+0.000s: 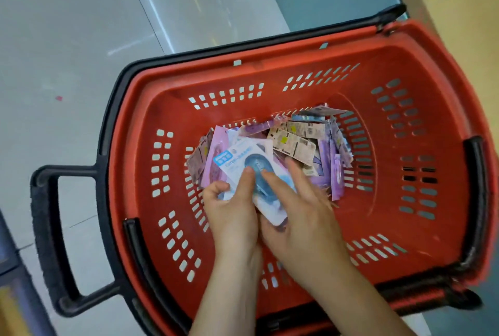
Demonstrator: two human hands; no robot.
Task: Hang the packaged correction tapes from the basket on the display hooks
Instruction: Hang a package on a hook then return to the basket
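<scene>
Two bare forearms come up from the bottom edge, cut off there, and meet over the middle of a red basket [270, 68] that stands on a grey floor [67, 38]. The left hand [232, 214] grips a white-and-blue pack [240, 156] of correction tape: its thumb presses down on the clear blister, and its fingers curl in at the pack's left edge, their tips hidden beneath the card. The right hand [305, 217] lays its forefinger fairly straight along the same blister, while its other fingers reach past it onto the heap. Its thumb is out of sight under the pack's lower corner, so I cannot tell whether this hand pinches the pack or only rests on it. The pack sits tilted, just above a heap of packs [297, 141] on the basket's floor, mostly pink and purple, some lying back-up with printed labels too small to read. The hands cover the near side of the heap. A black pull handle [44, 227] juts from the basket's left end, and black carrying handles lie folded along its rim. The basket's right end is smeared by blur, and a dark blurred shape in the bottom left corner is cut off by the frame.
</scene>
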